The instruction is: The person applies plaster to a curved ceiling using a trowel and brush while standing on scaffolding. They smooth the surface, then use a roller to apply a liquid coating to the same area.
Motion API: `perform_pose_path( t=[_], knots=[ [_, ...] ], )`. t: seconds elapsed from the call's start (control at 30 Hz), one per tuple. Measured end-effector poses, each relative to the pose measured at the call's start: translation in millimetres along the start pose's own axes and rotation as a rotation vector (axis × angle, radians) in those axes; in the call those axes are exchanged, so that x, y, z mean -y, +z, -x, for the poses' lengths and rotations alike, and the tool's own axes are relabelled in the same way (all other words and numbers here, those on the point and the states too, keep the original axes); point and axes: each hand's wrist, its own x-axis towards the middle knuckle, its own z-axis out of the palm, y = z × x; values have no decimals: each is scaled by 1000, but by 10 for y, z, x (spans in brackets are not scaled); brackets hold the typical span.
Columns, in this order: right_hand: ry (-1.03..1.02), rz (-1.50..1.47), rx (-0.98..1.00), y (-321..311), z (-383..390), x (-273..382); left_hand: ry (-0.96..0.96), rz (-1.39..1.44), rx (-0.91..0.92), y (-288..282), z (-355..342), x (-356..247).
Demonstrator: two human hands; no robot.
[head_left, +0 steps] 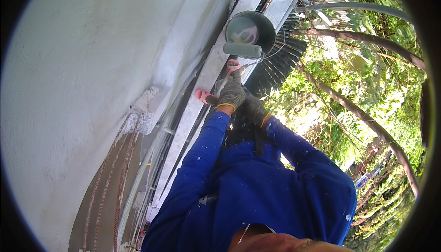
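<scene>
A paint roller [242,50] with a pale grey-green sleeve lies across the near rim of a dark bucket [268,30]. My left hand [233,92], in a grey knitted glove, is closed around the roller's handle just below its wire frame. Close against it on the right is my right hand [255,108], in a darker, shaded glove; its fingers are hidden. Inside the bucket sits some whitish, wet-looking material [245,33]. Pink sandals [206,96] show on my feet beside and beyond the left hand.
Narrow scaffold planks [206,75] run diagonally beneath me, with gaps between them. A pale plastered wall [101,54] rises at left, with rusty rebar [98,201] near a rough broken patch. On the right are a curved branch [367,114], leafy plants and dark corrugated sheeting [275,68].
</scene>
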Motion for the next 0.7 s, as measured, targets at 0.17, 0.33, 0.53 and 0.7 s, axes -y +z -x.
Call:
perform_pose_path(
  t=[0.17,0.33,0.53,0.7],
  knots=[
    [-211,79,258,564,269,700,5,-25,-51,148,-334,-29],
    [111,-693,-385,863,-284,376,150,-63,3,-278,-22,-206],
    [448,-1843,-370,315,-1379,-493,262,-145,89,-964,1856,516],
    [540,-1645,-521,181,-1597,-445,-230,777,470,-1581,3818,436]
  ],
)
